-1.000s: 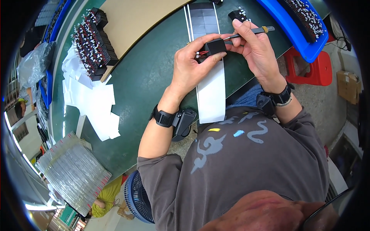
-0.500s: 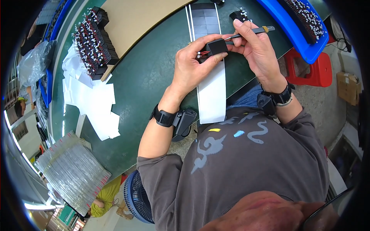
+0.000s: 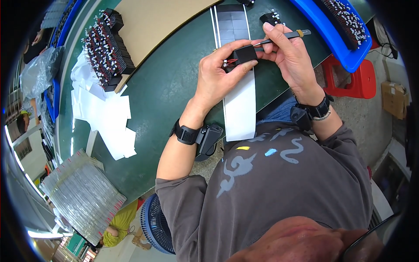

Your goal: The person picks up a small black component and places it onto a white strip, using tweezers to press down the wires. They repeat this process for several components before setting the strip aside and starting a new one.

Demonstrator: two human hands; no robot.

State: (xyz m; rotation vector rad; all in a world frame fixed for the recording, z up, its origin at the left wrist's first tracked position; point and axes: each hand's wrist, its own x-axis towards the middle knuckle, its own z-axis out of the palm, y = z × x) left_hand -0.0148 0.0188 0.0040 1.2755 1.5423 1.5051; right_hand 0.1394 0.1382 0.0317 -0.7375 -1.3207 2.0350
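Note:
Between its thumb and fingers, my left hand (image 3: 214,72) grips a small black box-shaped part (image 3: 245,54) with red wires and a white connector at its left end. My right hand (image 3: 293,56) is closed on a pair of dark tweezers (image 3: 291,35) with a yellow band, their tips at the far edge of the black part. Fingertips of the right hand rest close to the part's right side. Beneath both hands lies a strip of backing paper (image 3: 240,109), white at the near end, with black rectangular stickers (image 3: 232,24) at the far end.
Rows of black wired parts (image 3: 109,52) stand at the left beside white paper sheets (image 3: 104,113). A blue tray (image 3: 345,52) holds more at the right. A cardboard sheet (image 3: 152,22), a red stool (image 3: 362,78) and a bundle of clear plastic tubes (image 3: 83,196) are around the green table (image 3: 157,96).
The black part has tilted slightly in my left hand, showing more of its flat face. Otherwise both hands keep nearly the same place.

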